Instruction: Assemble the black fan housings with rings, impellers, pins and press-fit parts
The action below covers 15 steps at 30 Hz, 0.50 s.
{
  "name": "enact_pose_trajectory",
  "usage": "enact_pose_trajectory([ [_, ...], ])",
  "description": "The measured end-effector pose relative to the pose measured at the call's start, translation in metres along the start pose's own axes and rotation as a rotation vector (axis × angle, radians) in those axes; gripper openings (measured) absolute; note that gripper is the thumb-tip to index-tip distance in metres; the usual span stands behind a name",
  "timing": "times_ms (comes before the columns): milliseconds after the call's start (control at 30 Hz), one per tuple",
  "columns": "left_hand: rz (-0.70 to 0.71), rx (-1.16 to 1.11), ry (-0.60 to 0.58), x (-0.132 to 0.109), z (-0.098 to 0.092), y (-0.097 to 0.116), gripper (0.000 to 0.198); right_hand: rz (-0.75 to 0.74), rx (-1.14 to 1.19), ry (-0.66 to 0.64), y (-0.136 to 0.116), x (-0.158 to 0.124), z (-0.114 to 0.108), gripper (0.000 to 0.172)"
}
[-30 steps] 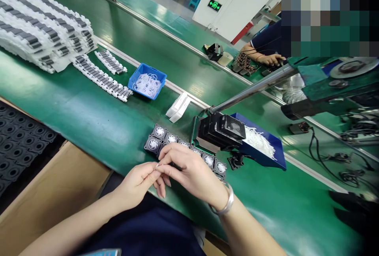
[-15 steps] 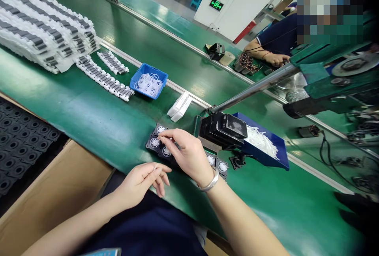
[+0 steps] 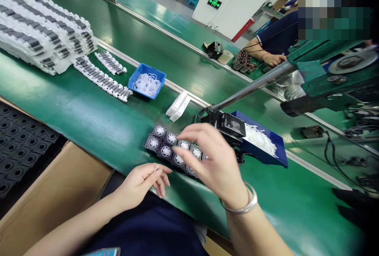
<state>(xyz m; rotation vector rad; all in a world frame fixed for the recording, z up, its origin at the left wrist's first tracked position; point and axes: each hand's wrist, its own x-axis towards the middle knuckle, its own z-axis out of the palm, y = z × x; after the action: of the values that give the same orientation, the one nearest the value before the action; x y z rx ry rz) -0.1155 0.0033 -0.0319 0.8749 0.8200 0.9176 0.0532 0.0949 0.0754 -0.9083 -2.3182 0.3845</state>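
My right hand (image 3: 211,157), a silver bangle at its wrist, hovers over two rows of black square parts with white swirl-vaned centres (image 3: 166,151). Its thumb and fingers are apart, with nothing visible between them; it hides the right end of the rows. My left hand (image 3: 145,181) is in front of the rows, near the bench edge. Its thumb and forefinger are pinched together, the other fingers loosely curled. A tiny pale bit shows at the pinch, too small to name.
Behind the rows stand a white box (image 3: 178,106), a blue bin of white rings (image 3: 162,83) and a black block-shaped fixture (image 3: 231,124). A dark blue tray (image 3: 281,160) holds white strips. White-and-grey parts (image 3: 44,31) are stacked left. A co-worker's hand (image 3: 275,59) is across the bench.
My right hand has lifted and moved right, away from the left end of the rows, and its pinched fingers have parted. My left hand has stayed almost still.
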Motion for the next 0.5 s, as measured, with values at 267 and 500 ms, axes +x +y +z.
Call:
enact_pose_trajectory([
  [267,0.057,0.314,-0.091,0.003,0.011,0.010,0.052,0.123,0.388,-0.245,-0.002,-0.053,0.030,0.021],
  [500,-0.091,0.278,-0.217,0.014,0.038,0.002,0.048,0.486,0.658,0.141,0.034,-0.076,-0.036,0.030],
])
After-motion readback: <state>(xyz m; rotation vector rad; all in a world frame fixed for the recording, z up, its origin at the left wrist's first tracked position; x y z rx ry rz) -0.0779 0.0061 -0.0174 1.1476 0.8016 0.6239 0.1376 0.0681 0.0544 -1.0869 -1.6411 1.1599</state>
